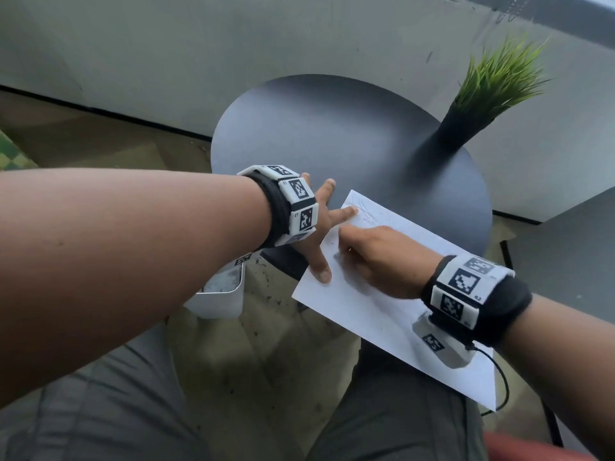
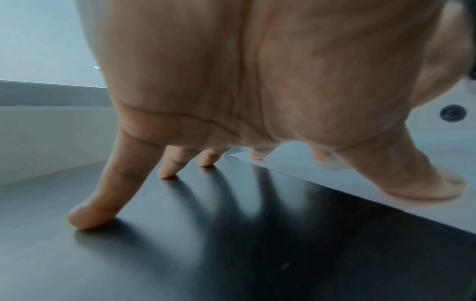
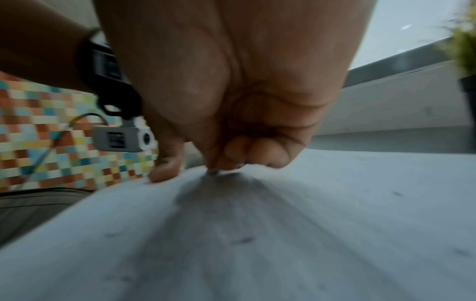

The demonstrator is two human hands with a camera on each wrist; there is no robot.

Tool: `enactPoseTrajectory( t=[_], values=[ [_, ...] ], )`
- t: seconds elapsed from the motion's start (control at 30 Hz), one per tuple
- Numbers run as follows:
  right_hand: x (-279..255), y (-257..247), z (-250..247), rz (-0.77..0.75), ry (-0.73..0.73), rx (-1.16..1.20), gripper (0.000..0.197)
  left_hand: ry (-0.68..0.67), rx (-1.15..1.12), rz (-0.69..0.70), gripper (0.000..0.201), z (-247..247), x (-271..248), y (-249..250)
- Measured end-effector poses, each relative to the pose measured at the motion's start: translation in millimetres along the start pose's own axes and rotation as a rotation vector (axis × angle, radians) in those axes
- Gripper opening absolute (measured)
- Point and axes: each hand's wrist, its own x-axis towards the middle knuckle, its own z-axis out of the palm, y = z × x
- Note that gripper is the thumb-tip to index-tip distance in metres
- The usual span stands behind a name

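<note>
A white sheet of paper [image 1: 382, 294] lies on the near right part of a round dark table [image 1: 332, 134] and overhangs its edge toward my lap. Faint pencil-like marks show near its far corner. My left hand [image 1: 332, 242] is spread flat. Its thumb [image 2: 425, 183] and forefinger press the paper's [image 2: 335, 169] left edge, and the other fingertips [image 2: 90, 215] stand on the table [image 2: 231, 244]. My right hand [image 1: 346, 247] is curled. It pinches a small grey object [image 3: 212, 172] whose tip touches the paper [image 3: 283, 224]. Most of that object is hidden.
A green grass-like plant [image 1: 492, 81] in a tall black pot [image 1: 456, 128] stands at the table's far right. A white bin [image 1: 219, 294] sits on the floor below the table's left side. A grey wall runs behind. My knees are under the paper's near end.
</note>
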Motion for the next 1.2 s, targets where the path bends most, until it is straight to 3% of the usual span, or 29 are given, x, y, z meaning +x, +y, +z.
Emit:
enactPoseTrajectory(
  t=[0.07, 0.2, 0.27, 0.37, 0.5, 0.53, 0.63, 0.7, 0.83, 0.87, 0.97, 1.03, 1.17, 1.2],
  values=[
    [-2, 4, -3, -0.022, -0.042, 0.034, 0.010, -0.004, 0.007, 0.006, 0.138, -1, 0, 0],
    [7, 32, -11, 0.291, 0.126, 0.078, 0.010, -0.004, 0.008, 0.003, 0.138, -1, -1, 0],
    [5, 23, -4, 0.191, 0.137, 0.012, 0.010, -0.006, 0.007, 0.004, 0.138, -1, 0, 0],
    [-6, 7, 0, -0.030, -0.034, 0.060, 0.006, -0.017, 0.003, 0.001, 0.138, -2, -1, 0],
    [0, 37, -12, 0.214, 0.118, 0.114, 0.009, -0.017, 0.005, -0.004, 0.138, -2, -1, 0],
    [-1, 37, -11, 0.213, 0.148, 0.091, 0.012, -0.018, 0.008, -0.004, 0.138, -2, -1, 0],
    [-10, 14, -3, -0.030, -0.004, 0.029, 0.008, -0.020, 0.019, -0.001, 0.139, -3, -1, 0],
    [-18, 9, -3, -0.106, -0.125, 0.063, 0.007, -0.023, 0.032, -0.003, 0.139, -3, 0, 0],
    [-9, 35, -12, 0.175, 0.136, 0.045, 0.009, -0.029, 0.038, -0.006, 0.139, -4, -1, 1],
    [-10, 34, -9, 0.183, 0.164, 0.025, 0.012, -0.032, 0.039, -0.006, 0.139, -4, -1, 1],
    [-16, 6, 2, -0.069, 0.015, 0.029, 0.006, -0.026, 0.039, 0.004, 0.138, -5, -1, 0],
    [-20, 4, 0, -0.129, -0.104, 0.059, 0.004, -0.026, 0.048, 0.002, 0.138, -5, -1, 0],
    [-5, 40, -13, 0.220, 0.109, 0.065, 0.008, -0.026, 0.049, -0.002, 0.137, -4, -1, 0],
    [-4, 40, -10, 0.238, 0.142, 0.044, 0.011, -0.027, 0.050, -0.003, 0.137, -4, -1, 0]
  ],
)
